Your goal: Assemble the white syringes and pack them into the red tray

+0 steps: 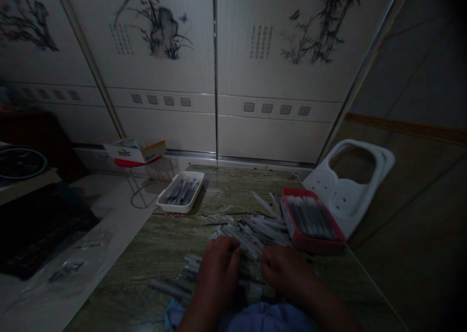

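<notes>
Both hands are low over a greenish wood-patterned table, at the near side of a loose heap of thin whitish sticks (255,232). My left hand (221,259) has its fingers curled down at the heap's near left edge. My right hand (279,266) is closed at the near right edge, a short gap from the left. What either hand holds is too dark and small to make out. More sticks (173,289) lie left of my left wrist. A red tray (315,247) of neatly lined-up sticks stands on the right, and a white tray (178,208) with dark sticks at the back left.
A white plastic chair (339,195) stands beyond the table's right edge. Left of the table, an open carton (134,152) rests on a red stool (133,163). Sliding panels (215,127) rise behind the table.
</notes>
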A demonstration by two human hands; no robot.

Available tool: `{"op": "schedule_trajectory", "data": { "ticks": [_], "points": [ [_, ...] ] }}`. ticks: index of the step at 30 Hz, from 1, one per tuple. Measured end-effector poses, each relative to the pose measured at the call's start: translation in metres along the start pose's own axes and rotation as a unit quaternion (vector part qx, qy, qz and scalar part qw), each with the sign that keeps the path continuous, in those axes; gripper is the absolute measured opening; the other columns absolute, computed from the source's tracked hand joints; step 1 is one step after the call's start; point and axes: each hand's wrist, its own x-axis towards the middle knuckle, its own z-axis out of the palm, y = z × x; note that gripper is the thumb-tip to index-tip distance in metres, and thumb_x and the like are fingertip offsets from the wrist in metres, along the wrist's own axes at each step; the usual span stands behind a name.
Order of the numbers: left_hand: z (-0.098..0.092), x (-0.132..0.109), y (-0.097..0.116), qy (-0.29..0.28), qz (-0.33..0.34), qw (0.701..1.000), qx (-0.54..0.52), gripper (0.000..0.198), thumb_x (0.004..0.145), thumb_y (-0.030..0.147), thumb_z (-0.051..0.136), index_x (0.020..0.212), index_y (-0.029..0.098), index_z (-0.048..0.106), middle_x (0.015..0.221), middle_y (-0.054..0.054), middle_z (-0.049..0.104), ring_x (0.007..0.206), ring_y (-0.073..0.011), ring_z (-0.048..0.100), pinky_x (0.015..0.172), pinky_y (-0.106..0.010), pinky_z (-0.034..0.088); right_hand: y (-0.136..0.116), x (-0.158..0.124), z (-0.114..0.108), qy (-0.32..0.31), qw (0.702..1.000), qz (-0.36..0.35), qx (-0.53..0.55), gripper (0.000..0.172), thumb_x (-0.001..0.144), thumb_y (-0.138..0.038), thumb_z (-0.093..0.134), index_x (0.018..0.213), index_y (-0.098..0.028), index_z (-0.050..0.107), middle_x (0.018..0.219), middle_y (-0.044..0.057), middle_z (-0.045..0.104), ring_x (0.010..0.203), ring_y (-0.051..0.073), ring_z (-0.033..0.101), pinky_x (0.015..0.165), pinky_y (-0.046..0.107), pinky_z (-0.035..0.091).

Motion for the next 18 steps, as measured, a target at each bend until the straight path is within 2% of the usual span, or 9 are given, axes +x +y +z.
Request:
{"op": "schedule_trajectory", "data": {
  "ticks": [3, 5, 12, 18],
  "points": [
    [-0.003, -0.002, 0.009, -0.067, 0.030, 0.992, 0.103, 0.014, 0.086, 0.021, 0.057, 0.089, 0.026, 0.070, 0.091, -0.006, 0.068, 0.094, -0.0280, 0.060, 0.086, -0.041, 0.040, 0.003, -0.001, -0.001, 0.000, 0.999, -0.014, 0.041, 0.007, 0.080, -0.018, 0.059, 0.077, -0.020, 0.064, 0.075, 0.000, 0.067, 0.069, 0.014, 0.059, 0.059, 0.026, 0.025],
    [-0.004, -0.003, 0.014, -0.089, 0.036, 0.984, 0.148, 0.015, 0.085, 0.019, 0.055, 0.088, 0.025, 0.068, 0.091, -0.006, 0.068, 0.095, -0.0280, 0.059, 0.087, -0.041, 0.038, 0.004, -0.002, -0.002, 0.008, 0.997, -0.024, 0.076, 0.007, 0.080, -0.019, 0.058, 0.077, -0.020, 0.064, 0.075, -0.001, 0.067, 0.070, 0.014, 0.059, 0.059, 0.026, 0.027],
    [-0.005, -0.003, 0.018, -0.082, 0.032, 0.985, 0.150, 0.014, 0.090, 0.024, 0.052, 0.090, 0.026, 0.066, 0.091, -0.005, 0.069, 0.094, -0.0263, 0.060, 0.088, -0.041, 0.037, 0.003, 0.000, -0.006, 0.053, 0.980, -0.021, 0.190, 0.012, 0.086, -0.023, 0.054, 0.076, -0.019, 0.060, 0.071, -0.002, 0.062, 0.068, 0.015, 0.058, 0.060, 0.025, 0.033],
    [-0.008, -0.003, 0.028, -0.132, 0.049, 0.971, 0.191, 0.021, 0.082, 0.015, 0.055, 0.093, 0.026, 0.069, 0.098, -0.006, 0.066, 0.101, -0.0271, 0.054, 0.089, -0.040, 0.036, -0.005, 0.003, -0.009, 0.086, 0.947, -0.007, 0.310, 0.011, 0.086, -0.027, 0.053, 0.077, -0.020, 0.056, 0.070, -0.004, 0.056, 0.069, 0.015, 0.054, 0.062, 0.026, 0.038]
  ]
}}
